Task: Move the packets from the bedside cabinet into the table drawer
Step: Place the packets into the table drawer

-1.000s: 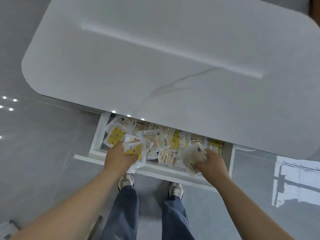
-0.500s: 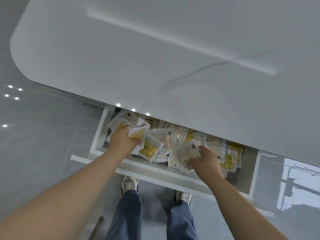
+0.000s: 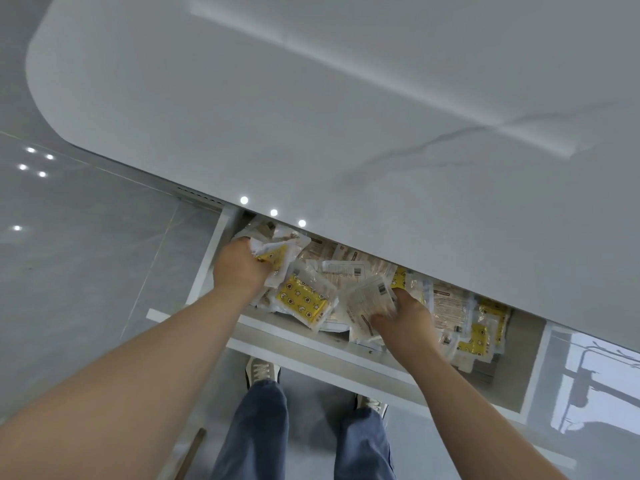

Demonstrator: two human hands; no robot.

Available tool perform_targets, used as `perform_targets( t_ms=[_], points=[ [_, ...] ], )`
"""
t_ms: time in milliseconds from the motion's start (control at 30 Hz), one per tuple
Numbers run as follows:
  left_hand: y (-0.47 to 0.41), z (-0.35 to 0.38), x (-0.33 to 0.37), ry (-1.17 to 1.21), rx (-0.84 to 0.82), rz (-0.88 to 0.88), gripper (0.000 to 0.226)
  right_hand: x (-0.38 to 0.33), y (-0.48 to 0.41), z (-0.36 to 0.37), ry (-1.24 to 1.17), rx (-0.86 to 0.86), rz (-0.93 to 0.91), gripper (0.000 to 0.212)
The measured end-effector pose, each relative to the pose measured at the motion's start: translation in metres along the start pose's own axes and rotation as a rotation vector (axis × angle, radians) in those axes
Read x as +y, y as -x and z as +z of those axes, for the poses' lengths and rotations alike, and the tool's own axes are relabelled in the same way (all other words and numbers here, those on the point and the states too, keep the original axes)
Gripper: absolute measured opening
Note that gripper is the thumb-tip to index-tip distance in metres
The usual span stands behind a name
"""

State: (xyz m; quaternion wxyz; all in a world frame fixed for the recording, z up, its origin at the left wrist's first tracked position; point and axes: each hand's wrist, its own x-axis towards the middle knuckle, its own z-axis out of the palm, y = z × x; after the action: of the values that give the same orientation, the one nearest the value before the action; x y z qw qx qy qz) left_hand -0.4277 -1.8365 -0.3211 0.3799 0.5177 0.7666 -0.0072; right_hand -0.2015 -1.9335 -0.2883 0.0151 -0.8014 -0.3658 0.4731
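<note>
While both hands stay in the drawer (image 3: 304, 344), left hand (image 3: 242, 268) still clutches crumpled packets (image 3: 277, 254); right hand (image 3: 403, 317) pinches a pale packet (image 3: 370, 299), lengthwise away from the wrist, barcode end farthest.

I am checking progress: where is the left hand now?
Head view, left side: the left hand is at the left end of the drawer, below the table edge, gripping packets.

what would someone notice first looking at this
The open drawer under the white table top is heaped with clear and yellow packets. Both hands are in it: the left hand grips a crumpled bunch at its left end, the right hand holds a clear packet near the middle.
</note>
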Motion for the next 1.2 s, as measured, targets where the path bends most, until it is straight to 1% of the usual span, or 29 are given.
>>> perform_targets(
  t_ms=[67,133,200,300,433,500,633,667,700,767,833,867,900,967,1000,1067,1200],
  points=[
    [0.000,-0.003,-0.009,-0.012,0.055,-0.011,0.010,-0.007,-0.001,0.002,-0.015,-0.002,-0.016,0.037],
    [0.000,-0.005,-0.020,-0.015,0.076,-0.043,0.022,-0.015,-0.002,0.004,-0.032,0.000,-0.037,0.035],
    [0.002,-0.007,-0.030,-0.021,0.051,-0.063,0.029,-0.024,-0.004,0.006,-0.050,0.005,-0.061,0.035],
    [0.006,-0.008,-0.039,-0.032,0.044,-0.078,0.028,-0.038,-0.009,0.012,-0.040,-0.011,-0.108,0.037],
    [0.014,-0.009,-0.042,-0.062,-0.002,-0.043,0.037,-0.054,-0.015,0.021,-0.027,-0.074,-0.158,0.036],
    [0.020,-0.007,-0.039,-0.059,-0.059,0.012,0.037,-0.057,-0.015,0.026,-0.028,-0.088,-0.168,0.039],
    [0.027,0.000,-0.029,-0.080,-0.187,0.173,0.037,-0.052,-0.012,0.031,0.146,-0.028,-0.206,0.056],
    [0.028,0.004,-0.026,-0.095,-0.204,0.218,0.038,-0.048,-0.011,0.029,0.154,-0.025,-0.208,0.057],
    [0.030,0.008,-0.021,-0.106,-0.216,0.259,0.040,-0.043,-0.010,0.027,0.140,-0.035,-0.208,0.055],
    [0.033,0.015,-0.009,-0.132,-0.255,0.333,0.053,-0.033,-0.006,0.021,0.081,-0.074,-0.210,0.049],
    [0.036,0.022,0.002,-0.165,-0.324,0.400,0.063,-0.023,-0.001,0.013,0.017,-0.090,-0.212,0.044],
    [0.037,0.026,0.007,-0.187,-0.361,0.433,0.061,-0.019,0.001,0.009,-0.015,-0.084,-0.211,0.042],
    [0.037,0.030,0.013,-0.212,-0.388,0.470,0.052,-0.015,0.002,0.005,-0.043,-0.073,-0.213,0.040],
    [0.040,0.036,0.024,-0.287,-0.408,0.526,0.023,-0.005,0.004,-0.001,-0.065,-0.053,-0.217,0.040],
    [0.042,0.038,0.028,-0.317,-0.400,0.536,0.016,-0.001,0.005,-0.003,-0.064,-0.044,-0.215,0.040],
    [0.045,0.042,0.036,-0.360,-0.370,0.534,0.013,0.012,0.005,-0.008,-0.030,-0.011,-0.193,0.043],
    [0.053,0.052,0.045,-0.449,-0.336,0.533,0.013,0.049,0.006,-0.023,0.123,0.058,-0.094,0.045]
  ],
)
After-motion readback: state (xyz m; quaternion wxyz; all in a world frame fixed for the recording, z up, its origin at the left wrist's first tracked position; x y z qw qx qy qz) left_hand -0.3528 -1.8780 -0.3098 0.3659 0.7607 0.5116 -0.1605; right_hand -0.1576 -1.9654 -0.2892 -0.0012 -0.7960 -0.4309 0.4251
